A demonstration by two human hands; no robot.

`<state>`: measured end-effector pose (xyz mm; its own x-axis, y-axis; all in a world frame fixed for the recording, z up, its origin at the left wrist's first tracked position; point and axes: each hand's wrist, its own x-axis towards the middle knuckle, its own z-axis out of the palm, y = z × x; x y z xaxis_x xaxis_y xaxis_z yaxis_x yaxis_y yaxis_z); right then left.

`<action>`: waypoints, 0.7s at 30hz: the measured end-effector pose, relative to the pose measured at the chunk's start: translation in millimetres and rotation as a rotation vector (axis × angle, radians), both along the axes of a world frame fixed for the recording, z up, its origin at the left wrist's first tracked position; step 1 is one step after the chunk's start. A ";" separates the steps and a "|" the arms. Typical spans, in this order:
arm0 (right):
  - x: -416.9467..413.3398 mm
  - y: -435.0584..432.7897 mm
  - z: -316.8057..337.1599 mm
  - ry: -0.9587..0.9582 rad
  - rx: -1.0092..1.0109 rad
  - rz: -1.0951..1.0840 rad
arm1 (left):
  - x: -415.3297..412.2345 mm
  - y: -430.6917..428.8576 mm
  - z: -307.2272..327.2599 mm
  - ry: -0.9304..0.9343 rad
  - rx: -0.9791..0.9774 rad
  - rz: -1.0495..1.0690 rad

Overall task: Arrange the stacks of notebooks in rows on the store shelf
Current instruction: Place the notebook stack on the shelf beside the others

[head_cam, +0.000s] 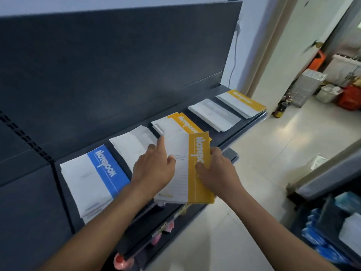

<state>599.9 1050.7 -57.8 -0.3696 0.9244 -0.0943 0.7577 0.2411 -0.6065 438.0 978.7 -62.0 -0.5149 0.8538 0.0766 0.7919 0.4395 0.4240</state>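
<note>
Both my hands hold a small stack of yellow-and-white notebooks (192,173) above the dark shelf (252,119). My left hand (154,169) grips its left edge, index finger stretched out. My right hand (216,171) grips its right yellow edge. Along the shelf lie five stacks in a row: a blue-and-white stack (93,178) at the left, a white stack (132,147), a yellow-and-white stack (177,123) partly behind the held notebooks, another white stack (214,114), and a yellow-and-white stack (241,103) at the far right end.
A dark back panel (117,65) rises behind the shelf. A lower shelf (168,227) below holds small pink items. To the right is tiled floor (273,153), a blue-filled rack (332,231) and clutter by a doorway (332,85).
</note>
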 end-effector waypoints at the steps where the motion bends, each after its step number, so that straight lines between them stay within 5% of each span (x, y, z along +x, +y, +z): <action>1: 9.1 13.0 -1.1 0.008 -0.011 0.018 | 10.7 11.1 -0.3 0.000 -0.009 0.011; 10: 45.4 112.7 -8.2 -0.019 0.002 0.200 | 73.9 72.9 3.3 -0.054 -0.034 0.222; 21: -17.0 215.7 -13.7 -0.013 0.002 0.455 | 35.0 155.4 -16.9 -0.035 -0.021 0.434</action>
<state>582.9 1266.4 -71.5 -0.7371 0.6683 -0.1004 0.5821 0.5525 -0.5966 473.0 1134.1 -78.9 -0.8287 0.5585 0.0373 0.5167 0.7376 0.4347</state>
